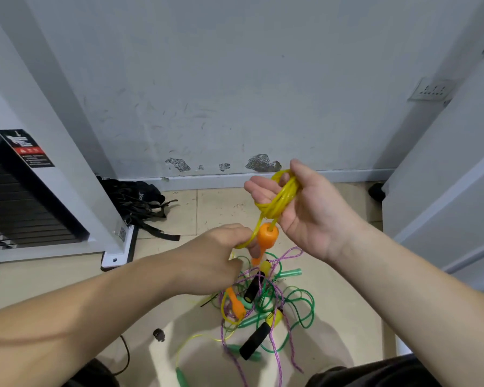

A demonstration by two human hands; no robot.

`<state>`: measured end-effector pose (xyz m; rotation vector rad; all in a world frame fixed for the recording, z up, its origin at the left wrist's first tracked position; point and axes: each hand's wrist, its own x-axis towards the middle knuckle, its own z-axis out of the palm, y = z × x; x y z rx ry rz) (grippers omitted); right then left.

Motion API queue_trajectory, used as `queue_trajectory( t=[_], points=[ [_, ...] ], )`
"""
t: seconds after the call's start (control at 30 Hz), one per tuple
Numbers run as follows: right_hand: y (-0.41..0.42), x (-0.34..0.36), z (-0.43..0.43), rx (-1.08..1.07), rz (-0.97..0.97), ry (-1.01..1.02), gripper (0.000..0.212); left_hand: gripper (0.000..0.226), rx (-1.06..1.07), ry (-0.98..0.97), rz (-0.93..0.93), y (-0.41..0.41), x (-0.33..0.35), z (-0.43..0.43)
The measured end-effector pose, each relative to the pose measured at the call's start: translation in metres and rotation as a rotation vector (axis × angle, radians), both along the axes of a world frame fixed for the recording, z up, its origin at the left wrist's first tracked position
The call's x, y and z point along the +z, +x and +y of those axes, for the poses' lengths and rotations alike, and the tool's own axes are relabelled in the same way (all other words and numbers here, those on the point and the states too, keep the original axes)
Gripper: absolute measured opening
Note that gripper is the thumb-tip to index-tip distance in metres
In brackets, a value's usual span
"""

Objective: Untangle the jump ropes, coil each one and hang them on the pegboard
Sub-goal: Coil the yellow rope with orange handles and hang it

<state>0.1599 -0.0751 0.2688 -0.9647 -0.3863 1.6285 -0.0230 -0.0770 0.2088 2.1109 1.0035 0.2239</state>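
My right hand (305, 208) is raised in front of me with a yellow jump rope (281, 198) wound in several loops around its palm. An orange handle (266, 237) of that rope hangs just below this hand. My left hand (221, 255) pinches a strand of the yellow rope beside the orange handle. Below both hands, a tangled pile of ropes (266, 305) lies on the floor: green and purple cords, a second orange handle (236, 303), green handles and two black foam handles (253, 344). No pegboard is in view.
A white wall with chipped paint stands ahead. A white-framed machine with a black weight stack (20, 205) is at the left, with black straps (140, 202) at its foot. A white panel (444, 191) rises at the right. A thin yellow cord (190, 344) trails on the tile floor.
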Motion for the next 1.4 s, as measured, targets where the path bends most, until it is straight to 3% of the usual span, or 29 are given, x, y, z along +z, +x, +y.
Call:
queue_trajectory(
  t=[0.1, 0.23, 0.33, 0.4, 0.53, 0.67, 0.73, 0.83, 0.93, 1.0, 1.07, 1.17, 1.27, 1.4],
  points=[
    [-0.014, -0.010, -0.002, -0.010, -0.403, 0.113, 0.032, 0.030, 0.008, 0.084, -0.070, 0.005, -0.003, 0.002],
    [-0.011, -0.020, -0.002, 0.011, -1.294, 0.392, 0.038, 0.038, 0.185, -0.178, -0.217, 0.011, 0.006, -0.003],
    [0.001, -0.020, 0.004, 0.114, -1.540, 0.424, 0.035, 0.042, 0.266, -0.283, -0.401, 0.013, 0.019, -0.003],
    [0.004, -0.017, 0.005, 0.244, -1.517, 0.407, 0.034, 0.039, 0.308, -0.228, -0.471, 0.006, 0.026, 0.005],
    [0.002, -0.008, -0.001, 0.522, -1.270, 0.402, 0.038, 0.026, 0.358, -0.229, -0.505, -0.010, 0.033, 0.013],
    [0.009, -0.002, -0.008, 0.768, -1.377, 0.301, 0.034, 0.014, 0.454, -0.303, -0.572, -0.012, 0.040, 0.021],
    [0.013, -0.004, -0.011, 0.847, -1.324, 0.294, 0.038, 0.015, 0.584, -0.278, -0.600, -0.019, 0.040, 0.034],
    [0.015, 0.000, -0.013, 0.792, -1.064, 0.346, 0.042, 0.015, 0.683, -0.187, -0.483, -0.034, 0.030, 0.044],
    [0.010, 0.006, -0.011, 0.650, -0.801, 0.333, 0.040, 0.020, 0.498, 0.021, -0.138, -0.040, 0.007, 0.040],
    [0.008, 0.004, -0.011, 0.626, -0.745, 0.299, 0.041, 0.021, 0.375, 0.076, -0.006, -0.035, 0.002, 0.034],
    [0.007, -0.003, -0.011, 0.623, -0.732, 0.264, 0.038, 0.034, 0.341, 0.015, -0.078, -0.027, 0.011, 0.026],
    [0.008, -0.008, -0.008, 0.522, -0.686, 0.206, 0.041, 0.055, 0.330, -0.228, -0.317, -0.015, 0.026, 0.021],
    [0.009, -0.006, -0.005, 0.419, -0.582, 0.130, 0.042, 0.043, 0.301, -0.343, -0.428, -0.007, 0.029, 0.015],
    [0.007, -0.003, -0.004, 0.370, -0.420, 0.011, 0.050, 0.019, 0.299, -0.194, -0.417, -0.005, 0.021, 0.012]
  ],
)
